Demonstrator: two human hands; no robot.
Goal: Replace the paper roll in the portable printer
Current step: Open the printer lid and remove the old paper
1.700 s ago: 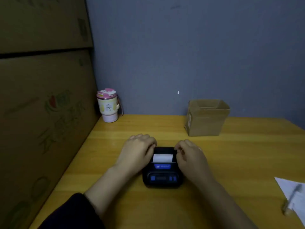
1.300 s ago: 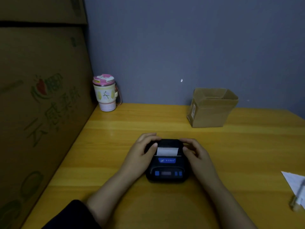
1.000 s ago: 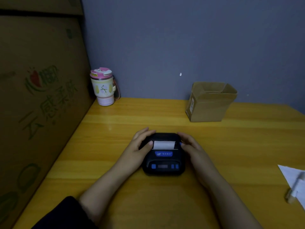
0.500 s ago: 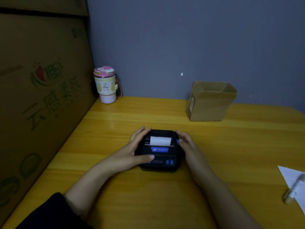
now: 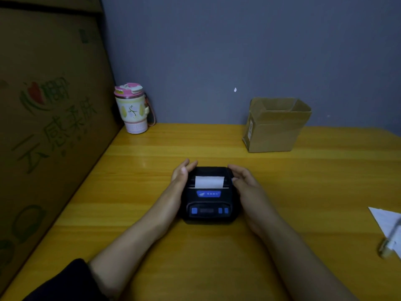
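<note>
A small black portable printer (image 5: 208, 204) with blue buttons lies on the yellow wooden table (image 5: 325, 181), its lid closed. A short white strip of paper (image 5: 209, 182) sticks out of its slot. My left hand (image 5: 181, 177) lies flat against the printer's left side, fingers straight and pointing away from me. My right hand (image 5: 245, 183) cups the right side with fingers slightly curled. Both hands flank the printer; neither closes around it. The paper roll inside is hidden.
An open brown cardboard box (image 5: 274, 124) stands at the back right by the grey wall. A pink-lidded tumbler (image 5: 132, 108) stands in the back left corner. Large printed cartons (image 5: 50, 118) wall off the left. A white sheet (image 5: 388, 222) and a pen (image 5: 390, 242) lie at the right edge.
My hands moved off the printer's top to its sides. The left thumb, which lay across the front panel half a second ago, has pulled back. The lid stays closed.
</note>
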